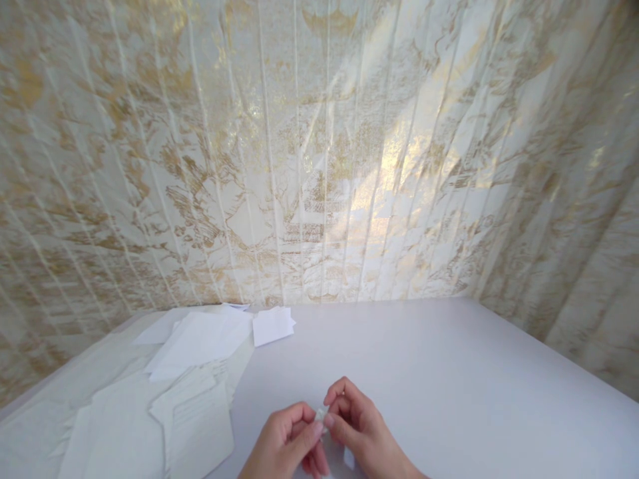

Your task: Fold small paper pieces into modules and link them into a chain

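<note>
The white table [449,372] carries its paper toward one side; I take the small square sheet [272,326], near the far edge, as my mark; touching that sheet on its left lies a larger white sheet [200,342], with more sheet corners showing from beneath it; nearer to me than the square sheet, and further left, cut sheets [194,419] overlap in a loose spread that runs to the near edge; a tiny white scrap [349,458] lies nearer to me and right of the square sheet, well apart from it.
</note>
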Action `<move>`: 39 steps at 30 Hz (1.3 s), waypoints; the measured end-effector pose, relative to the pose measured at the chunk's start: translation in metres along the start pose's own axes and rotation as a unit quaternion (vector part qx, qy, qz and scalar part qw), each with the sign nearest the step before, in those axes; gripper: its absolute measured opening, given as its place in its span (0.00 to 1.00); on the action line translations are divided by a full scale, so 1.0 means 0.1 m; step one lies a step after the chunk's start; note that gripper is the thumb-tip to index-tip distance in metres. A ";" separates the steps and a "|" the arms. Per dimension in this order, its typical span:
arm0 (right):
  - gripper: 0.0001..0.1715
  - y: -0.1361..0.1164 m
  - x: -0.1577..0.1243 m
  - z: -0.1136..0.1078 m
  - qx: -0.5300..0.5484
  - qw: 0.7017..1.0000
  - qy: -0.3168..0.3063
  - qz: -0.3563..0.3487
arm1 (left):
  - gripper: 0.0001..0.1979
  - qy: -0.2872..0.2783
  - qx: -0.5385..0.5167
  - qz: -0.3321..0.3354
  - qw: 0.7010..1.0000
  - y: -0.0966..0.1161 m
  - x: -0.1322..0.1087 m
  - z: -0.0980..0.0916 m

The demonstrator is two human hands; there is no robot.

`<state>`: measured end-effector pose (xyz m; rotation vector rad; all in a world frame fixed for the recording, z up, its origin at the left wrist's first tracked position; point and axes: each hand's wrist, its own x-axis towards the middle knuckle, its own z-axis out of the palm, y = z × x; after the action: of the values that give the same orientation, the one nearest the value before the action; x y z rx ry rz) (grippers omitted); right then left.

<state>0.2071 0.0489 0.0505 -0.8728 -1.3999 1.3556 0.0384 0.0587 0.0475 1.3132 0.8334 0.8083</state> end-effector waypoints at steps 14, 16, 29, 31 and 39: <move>0.28 0.00 0.00 0.02 -0.032 0.999 0.010 -0.022 | 0.27 0.004 -0.042 -0.006 0.999 0.00 0.01 0.02; 0.28 -0.01 -0.01 0.01 -0.055 0.998 0.005 -0.028 | 0.26 0.005 -0.040 -0.007 0.999 0.00 0.01 0.02; 0.29 0.03 0.02 0.03 0.017 1.000 0.019 0.014 | 0.23 0.011 -0.021 0.065 0.998 -0.02 -0.01 0.01; 0.29 0.03 0.03 0.03 0.010 1.000 0.019 0.015 | 0.22 0.015 -0.032 0.092 0.995 -0.04 0.01 -0.01; 0.26 0.07 0.01 0.03 -0.043 0.998 -0.043 -0.015 | 0.21 0.045 -0.059 0.100 0.992 -0.01 0.00 -0.02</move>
<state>0.2024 0.0500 0.0436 -0.8546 -1.5400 1.3320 0.0364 0.0595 0.0460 1.2764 0.7201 1.0650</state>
